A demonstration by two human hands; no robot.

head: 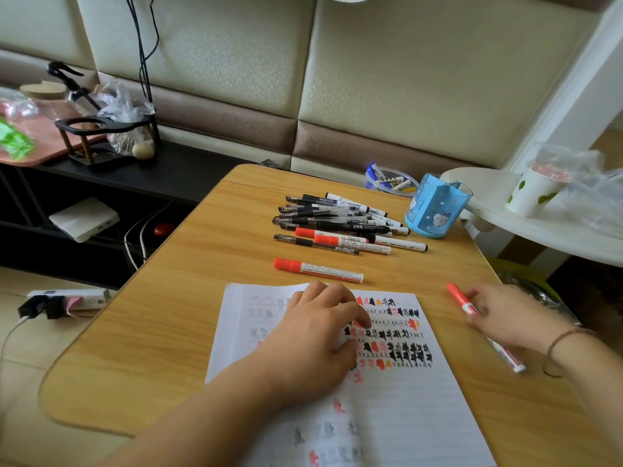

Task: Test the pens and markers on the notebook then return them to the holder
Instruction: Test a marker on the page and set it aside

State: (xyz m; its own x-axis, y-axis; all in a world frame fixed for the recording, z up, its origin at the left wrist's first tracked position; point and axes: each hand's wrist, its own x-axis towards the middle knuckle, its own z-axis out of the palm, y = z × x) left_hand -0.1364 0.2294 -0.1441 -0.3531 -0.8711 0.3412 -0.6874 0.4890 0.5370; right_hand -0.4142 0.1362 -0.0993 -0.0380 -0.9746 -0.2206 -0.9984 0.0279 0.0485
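A left hand (317,335) rests curled fingers on the white lined notebook (387,399), pinning the marked page to the wooden table (188,298). The right hand (505,318) pinches a capped red-and-white marker (462,302) beside it, probably next for testing. Other pens lie piled (340,220) near the empty blue plastic holder (438,205).

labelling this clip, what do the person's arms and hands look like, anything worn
Both forearms are bare, with no sleeves in view. The left hand has no ring, watch or band that shows. The right hand carries a thin dark cord bracelet looped round the wrist. No gloves on either hand, and no markings or cables show on either arm.
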